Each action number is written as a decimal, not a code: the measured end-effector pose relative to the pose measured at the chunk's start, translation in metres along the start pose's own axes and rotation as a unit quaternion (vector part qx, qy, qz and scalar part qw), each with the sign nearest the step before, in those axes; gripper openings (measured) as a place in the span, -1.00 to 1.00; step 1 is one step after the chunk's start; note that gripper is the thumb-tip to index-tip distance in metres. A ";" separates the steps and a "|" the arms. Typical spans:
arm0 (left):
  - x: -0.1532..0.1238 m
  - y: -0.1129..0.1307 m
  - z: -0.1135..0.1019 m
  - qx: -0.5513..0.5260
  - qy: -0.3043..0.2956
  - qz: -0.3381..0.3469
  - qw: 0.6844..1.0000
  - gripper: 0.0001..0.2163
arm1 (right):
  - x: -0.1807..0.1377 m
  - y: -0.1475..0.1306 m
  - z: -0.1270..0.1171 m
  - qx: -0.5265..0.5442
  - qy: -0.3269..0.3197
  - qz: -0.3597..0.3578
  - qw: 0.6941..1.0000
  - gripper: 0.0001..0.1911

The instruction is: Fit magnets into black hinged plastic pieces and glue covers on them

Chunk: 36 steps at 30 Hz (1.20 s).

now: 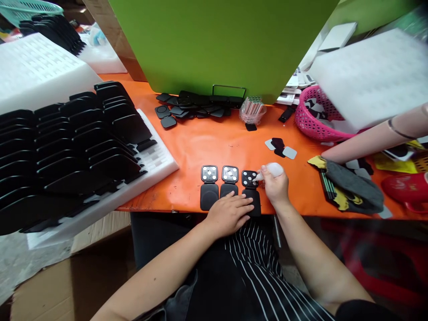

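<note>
Three black hinged pieces lie unfolded in a row near the table's front edge: a left one [209, 197], a middle one [229, 189] and a right one [253, 204]. White dots show on the upper square of each. My right hand [277, 187] is closed around a white squeeze bottle [275, 169], whose thin nozzle touches or hovers just over the right piece's upper square. Flat, with fingers stretched out, my left hand [229, 215] rests across the lower squares of the middle and right pieces.
White foam racks with black plates [110, 178] stand at left. A green board [220, 44] rises behind a heap of black pieces [197, 104] and a bundle of sticks [252, 109]. At right are a pink basket [307, 127], grey glove [354, 183] and red mug [406, 189].
</note>
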State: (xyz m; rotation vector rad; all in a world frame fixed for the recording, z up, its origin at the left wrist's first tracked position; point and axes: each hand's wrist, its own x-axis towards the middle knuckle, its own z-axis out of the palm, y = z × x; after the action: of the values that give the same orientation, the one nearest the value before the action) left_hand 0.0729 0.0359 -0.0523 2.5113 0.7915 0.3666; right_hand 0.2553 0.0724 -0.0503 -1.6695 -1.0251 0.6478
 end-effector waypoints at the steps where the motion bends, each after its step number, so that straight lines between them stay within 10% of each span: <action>1: 0.000 0.000 0.000 0.001 0.000 0.000 1.000 -0.69 | 0.000 0.001 -0.001 0.001 0.004 -0.005 1.000 -0.70; 6: 0.000 0.000 0.000 0.003 0.000 -0.001 1.000 -0.69 | 0.018 0.002 -0.004 0.163 0.003 0.103 0.981 -0.69; 14: -0.001 0.002 0.000 0.011 0.013 -0.002 1.000 -0.70 | 0.073 -0.035 0.026 0.371 -0.209 0.326 0.844 -0.77; 25: -0.003 0.000 0.001 0.003 0.025 -0.004 1.000 -0.71 | 0.107 -0.040 0.102 0.241 -0.163 0.248 0.924 -0.75; 29: -0.002 0.000 0.001 -0.008 0.026 -0.008 1.000 -0.71 | 0.104 -0.024 0.073 0.122 -0.125 0.177 0.969 -0.72; 36: -0.002 -0.001 0.001 -0.017 0.028 -0.005 0.999 -0.70 | 0.129 0.013 -0.064 -0.199 -0.061 0.031 0.978 -0.79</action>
State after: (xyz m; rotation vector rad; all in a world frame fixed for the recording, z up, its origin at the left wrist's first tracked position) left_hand 0.0712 0.0352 -0.0539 2.4751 0.8120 0.4451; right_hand 0.3750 0.1518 -0.0330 -2.0346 -1.2569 0.6205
